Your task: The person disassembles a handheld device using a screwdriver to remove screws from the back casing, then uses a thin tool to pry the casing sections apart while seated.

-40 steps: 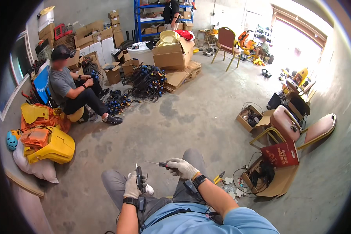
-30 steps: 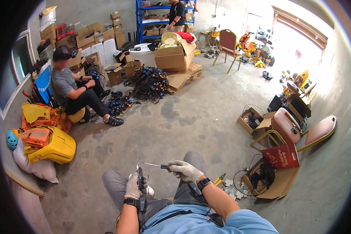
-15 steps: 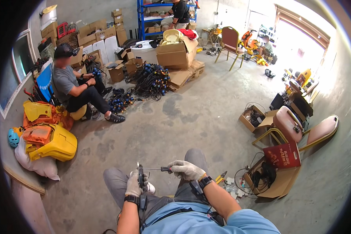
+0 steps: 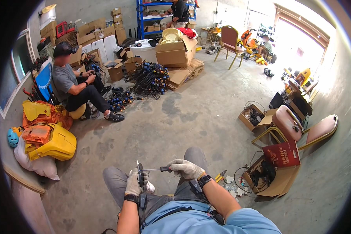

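My left hand (image 4: pixel 133 185), in a pale work glove, is closed around a dark, thin part (image 4: pixel 140 176) held upright above my left knee; its exact kind is hard to make out. From the right, a screwdriver (image 4: pixel 165 169) with a dark handle lies level, and its metal shaft reaches to the side of that part. Gloved as well, my right hand (image 4: pixel 188 170) is wrapped round the end of the handle. Whether the tip sits in a screw is too small to see. A small pale piece sticks up at the top of the part.
Yellow-handled pliers (image 4: pixel 220 176) and scattered scraps (image 4: pixel 234 188) lie right of my leg, beside a cardboard box (image 4: pixel 288 180) with black cables. Folding chairs (image 4: pixel 288 121) stand beyond. Yellow plastic shells (image 4: pixel 60 142) are at left, near a seated person (image 4: pixel 72 84) and a cable heap (image 4: pixel 150 80).
My hands, the screwdriver and the dark part stay almost in place; the part appears slightly more edge-on. The seated person's hands have shifted a little.
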`<state>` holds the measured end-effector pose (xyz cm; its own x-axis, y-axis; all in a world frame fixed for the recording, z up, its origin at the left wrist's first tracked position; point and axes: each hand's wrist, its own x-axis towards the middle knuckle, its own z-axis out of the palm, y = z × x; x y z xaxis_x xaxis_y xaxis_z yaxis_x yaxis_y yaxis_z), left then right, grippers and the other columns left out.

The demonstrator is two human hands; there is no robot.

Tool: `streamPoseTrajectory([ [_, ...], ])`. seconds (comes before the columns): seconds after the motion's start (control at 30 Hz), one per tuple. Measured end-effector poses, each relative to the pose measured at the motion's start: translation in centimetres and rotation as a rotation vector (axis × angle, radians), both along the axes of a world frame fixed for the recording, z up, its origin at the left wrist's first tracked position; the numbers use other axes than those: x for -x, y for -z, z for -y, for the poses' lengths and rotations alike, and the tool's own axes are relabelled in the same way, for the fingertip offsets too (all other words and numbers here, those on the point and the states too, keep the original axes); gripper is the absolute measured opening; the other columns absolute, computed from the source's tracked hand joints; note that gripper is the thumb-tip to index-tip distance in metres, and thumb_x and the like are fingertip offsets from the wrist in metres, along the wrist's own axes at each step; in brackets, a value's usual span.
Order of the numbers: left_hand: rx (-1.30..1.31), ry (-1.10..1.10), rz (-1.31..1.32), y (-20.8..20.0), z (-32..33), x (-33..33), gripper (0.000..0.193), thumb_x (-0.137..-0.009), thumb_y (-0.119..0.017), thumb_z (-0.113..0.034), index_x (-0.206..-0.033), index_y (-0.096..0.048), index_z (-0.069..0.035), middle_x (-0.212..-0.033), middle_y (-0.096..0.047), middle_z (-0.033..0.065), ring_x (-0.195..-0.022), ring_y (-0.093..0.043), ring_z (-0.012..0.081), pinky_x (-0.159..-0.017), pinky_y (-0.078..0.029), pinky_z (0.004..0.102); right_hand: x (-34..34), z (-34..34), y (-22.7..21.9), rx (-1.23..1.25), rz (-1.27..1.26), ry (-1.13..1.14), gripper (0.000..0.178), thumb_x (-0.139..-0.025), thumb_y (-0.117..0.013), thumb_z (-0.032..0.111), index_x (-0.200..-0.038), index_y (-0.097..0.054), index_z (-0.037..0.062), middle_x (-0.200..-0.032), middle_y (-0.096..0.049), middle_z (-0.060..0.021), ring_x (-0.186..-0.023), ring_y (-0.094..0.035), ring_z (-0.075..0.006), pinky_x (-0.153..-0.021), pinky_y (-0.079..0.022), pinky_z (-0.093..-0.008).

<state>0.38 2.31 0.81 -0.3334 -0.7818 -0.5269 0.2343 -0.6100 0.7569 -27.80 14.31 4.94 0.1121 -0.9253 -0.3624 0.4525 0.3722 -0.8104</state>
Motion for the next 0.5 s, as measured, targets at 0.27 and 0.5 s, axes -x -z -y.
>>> streamPoseTrajectory([
  [0.27,-0.008,-0.008,-0.033,0.4,0.1,-0.3,0.038,-0.109,-0.051,-0.039,-0.132,-0.058,-0.009,-0.083,-0.068,0.0111,-0.057,-0.066,0.0179,-0.046,-0.058,0.0296,-0.5,0.1,-0.4,-0.024,0.005,0.022,0.038,-0.096,-0.075,0.027,-0.123,-0.066,0.0019,-0.096,-0.065,-0.0020,-0.069,-0.054,-0.0084,-0.062,-0.046,-0.0240],
  [0.5,-0.009,0.011,-0.053,0.7,0.3,-0.3,0.038,-0.109,-0.050,-0.038,-0.134,-0.057,-0.010,-0.083,-0.068,0.0113,-0.058,-0.066,0.0180,-0.047,-0.059,0.0294,-0.1,0.2,0.4,0.002,0.012,-0.006,0.035,-0.099,-0.072,0.025,-0.124,-0.065,0.0011,-0.103,-0.067,-0.0047,-0.076,-0.057,-0.0085,-0.066,-0.048,-0.0245],
])
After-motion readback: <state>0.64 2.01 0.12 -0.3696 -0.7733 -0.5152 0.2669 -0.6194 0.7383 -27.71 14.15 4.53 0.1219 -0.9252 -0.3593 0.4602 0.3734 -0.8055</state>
